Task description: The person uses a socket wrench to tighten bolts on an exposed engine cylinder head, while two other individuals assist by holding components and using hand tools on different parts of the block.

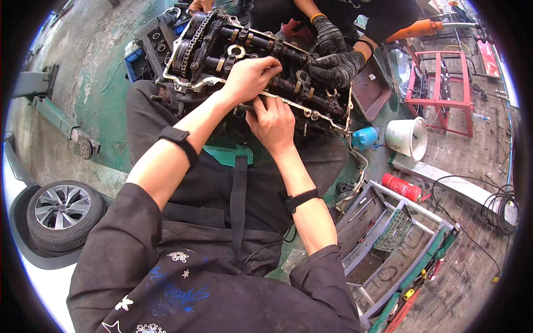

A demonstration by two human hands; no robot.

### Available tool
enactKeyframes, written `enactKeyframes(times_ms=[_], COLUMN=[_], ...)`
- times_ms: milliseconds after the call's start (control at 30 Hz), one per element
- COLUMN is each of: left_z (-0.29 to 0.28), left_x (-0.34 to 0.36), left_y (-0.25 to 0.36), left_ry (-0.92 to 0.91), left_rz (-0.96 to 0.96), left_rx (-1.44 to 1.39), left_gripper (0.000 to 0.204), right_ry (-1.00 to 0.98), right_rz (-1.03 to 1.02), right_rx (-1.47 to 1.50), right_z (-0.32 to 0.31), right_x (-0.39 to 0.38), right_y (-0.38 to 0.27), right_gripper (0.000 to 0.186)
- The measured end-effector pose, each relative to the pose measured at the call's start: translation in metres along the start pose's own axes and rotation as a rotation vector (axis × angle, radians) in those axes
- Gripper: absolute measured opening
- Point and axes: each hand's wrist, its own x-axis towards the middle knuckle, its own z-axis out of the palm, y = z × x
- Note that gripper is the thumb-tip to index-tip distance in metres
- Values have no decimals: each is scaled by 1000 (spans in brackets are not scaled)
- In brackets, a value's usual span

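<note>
An engine's cylinder head (280,47), dark and oily with its camshafts exposed, lies in front of me. A timing chain (200,33) runs over the sprockets at its left end. My left hand (251,79) is over the middle of the engine, fingers curled together near a camshaft; whatever they pinch is hidden. Lower and slightly right, my right hand (273,122) is bent against the near edge of the head, its fingertips closed on something I cannot make out. At the far right side, a co-worker's grey-gloved hands (337,67) rest on the engine.
Another bare hand (201,5) touches the engine's far left. A removed engine cover (158,41) sits beyond. To the right are a brown tray (373,89), a white bucket (405,137), a red metal stand (441,100), a fire extinguisher (402,187) and a tool cart (388,250).
</note>
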Motion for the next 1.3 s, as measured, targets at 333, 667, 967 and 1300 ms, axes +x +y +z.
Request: enactKeyframes(times_ms=[333, 667, 967, 1300], left_z=[-77, -58, -24, -59], left_x=[-19, -61, -60, -9], left_y=[33, 66, 79, 37], left_ry=[-348, -786, -267, -180], left_rz=[-148, -538, -633, -366], left_rx=[-265, -1094, -1340, -504], left_gripper=[18, 26, 29, 20], right_ry=[104, 89, -118, -90], right_rz=[-357, -153, 954, 1163], right_rx=[-62, 44, 1310, 1022], right_z=[-76, -133, -90, -91], right_x=[17, 17, -54, -34], right_y=[1, 12, -39, 37], right_gripper=[33, 40, 50, 37])
